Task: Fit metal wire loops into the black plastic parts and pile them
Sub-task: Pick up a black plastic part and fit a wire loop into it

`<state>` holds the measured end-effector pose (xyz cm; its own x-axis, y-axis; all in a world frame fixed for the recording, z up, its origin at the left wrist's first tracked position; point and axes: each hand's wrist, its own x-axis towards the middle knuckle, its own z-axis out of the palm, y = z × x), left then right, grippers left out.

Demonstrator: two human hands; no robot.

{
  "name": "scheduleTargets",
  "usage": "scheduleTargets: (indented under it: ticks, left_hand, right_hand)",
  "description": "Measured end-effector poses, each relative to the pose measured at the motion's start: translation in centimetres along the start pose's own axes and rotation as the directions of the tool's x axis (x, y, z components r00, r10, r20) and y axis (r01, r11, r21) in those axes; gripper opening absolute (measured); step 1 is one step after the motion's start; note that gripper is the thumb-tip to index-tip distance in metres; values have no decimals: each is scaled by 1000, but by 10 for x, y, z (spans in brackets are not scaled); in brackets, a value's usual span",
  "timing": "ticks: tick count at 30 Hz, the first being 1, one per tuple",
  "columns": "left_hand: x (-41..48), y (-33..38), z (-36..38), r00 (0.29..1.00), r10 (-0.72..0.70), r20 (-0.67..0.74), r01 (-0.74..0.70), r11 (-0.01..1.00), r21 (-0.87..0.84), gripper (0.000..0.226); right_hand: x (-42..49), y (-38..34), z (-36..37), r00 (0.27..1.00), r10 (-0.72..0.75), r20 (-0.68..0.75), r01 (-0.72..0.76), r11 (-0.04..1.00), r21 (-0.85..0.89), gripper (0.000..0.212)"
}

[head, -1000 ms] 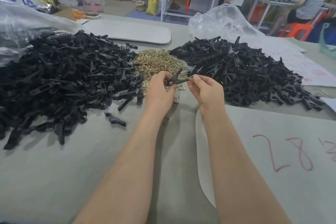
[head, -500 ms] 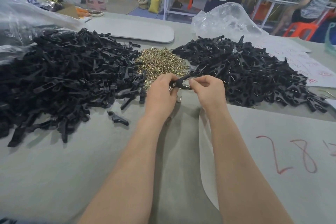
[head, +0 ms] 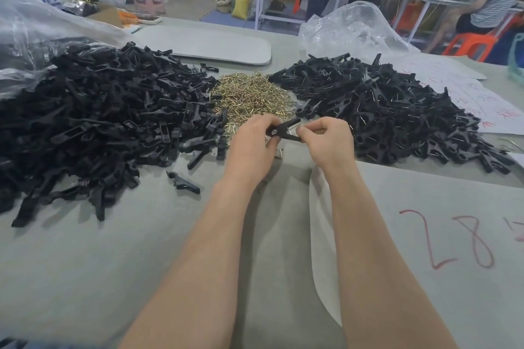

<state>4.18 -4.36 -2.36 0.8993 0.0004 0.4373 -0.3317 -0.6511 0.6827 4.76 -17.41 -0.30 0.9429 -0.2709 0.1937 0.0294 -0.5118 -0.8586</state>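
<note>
One wire pile (head: 252, 96) lies mid-frame between left heap (head: 99, 122) and right heap (head: 382, 110); left hand (head: 252, 147) and right hand (head: 329, 142) pinch one black part (head: 285, 132).

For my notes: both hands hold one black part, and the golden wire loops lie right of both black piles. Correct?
No: the head view shows the wire loops between the left pile and the right pile. Left hand and right hand do hold one black part.

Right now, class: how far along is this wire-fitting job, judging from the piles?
Done: the right pile shows wires glinting in its parts. In hand: the left hand and right hand grip one black part. Left: the bigger left pile and the heap of wire loops await.
</note>
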Motion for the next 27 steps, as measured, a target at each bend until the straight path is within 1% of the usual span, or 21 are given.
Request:
scheduleTargets:
  ticks: [3, 7, 10, 13, 18, 24, 27]
  left_hand:
    - [1, -2, -2, 1000, -13, 17, 13, 1000, -1, 24]
    - [1, -3, -5, 998, -26, 58, 29, 998, -52, 24]
    - [1, -3, -5, 997, -16, 70, 21, 998, -62, 23]
    - [1, -4, -5, 999, -18, 41, 21, 998, -62, 23]
    - [0, -3, -4, 999, 8, 50, -7, 999, -33, 23]
    - [1, -3, -4, 999, -12, 40, 15, 997, -72, 21]
    - [0, -2, -3, 999, -15, 50, 19, 996, -85, 20]
  right_hand:
    - [0, -2, -3, 999, 20, 50, -25, 996, 84, 14]
    - [-2, -3, -10, 975, 116, 189, -163, 952, 259, 18]
    - [-1, -3, -12, 966, 172, 193, -224, 930, 292, 20]
    - [-1, -4, -12, 978, 163, 129, -194, 938, 287, 21]
    - [-2, -5, -9, 986, 110, 124, -139, 957, 255, 24]
    - [0, -4, -5, 998, 52, 46, -60, 977, 204, 24]
    - [0, -2, -6, 998, 40, 41, -47, 984, 170, 23]
